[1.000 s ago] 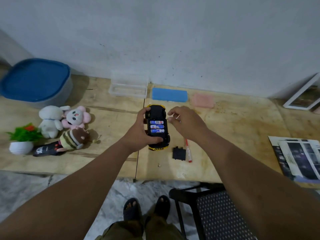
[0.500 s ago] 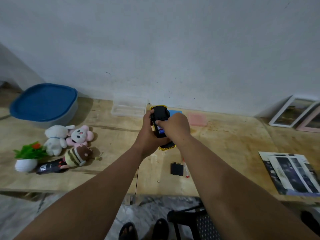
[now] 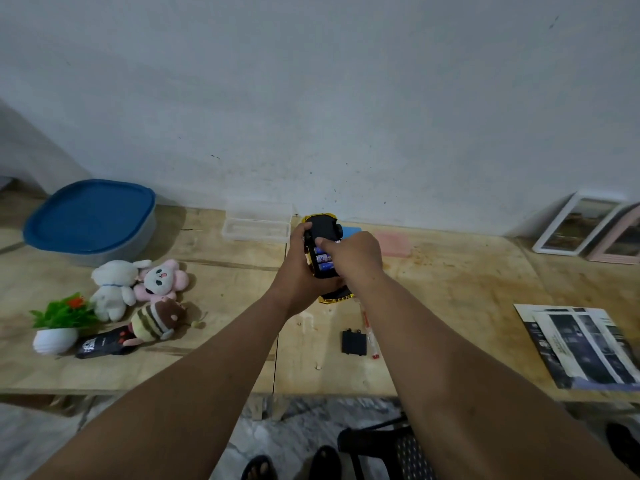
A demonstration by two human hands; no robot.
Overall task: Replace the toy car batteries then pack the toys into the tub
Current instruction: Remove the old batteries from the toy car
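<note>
Since a second ago both hands have lifted the toy car (image 3: 323, 230) off the counter (image 3: 460, 292) and brought it up, underside facing the person. The left hand (image 3: 299, 268) is clamped around the car's body from the left. The right hand (image 3: 353, 258) is closed in over the open battery bay, its thumb pressing at the blue batteries (image 3: 323, 259) seated there. Just near of the car, on the counter, lie the black battery cover (image 3: 354, 342) and a red-tipped screwdriver (image 3: 369, 332) beside it. Well to the left sit three plush toys (image 3: 138, 289) and a small potted plant (image 3: 59, 323). Farther left, against the wall, stands the tub (image 3: 91, 221) with its blue lid on.
</note>
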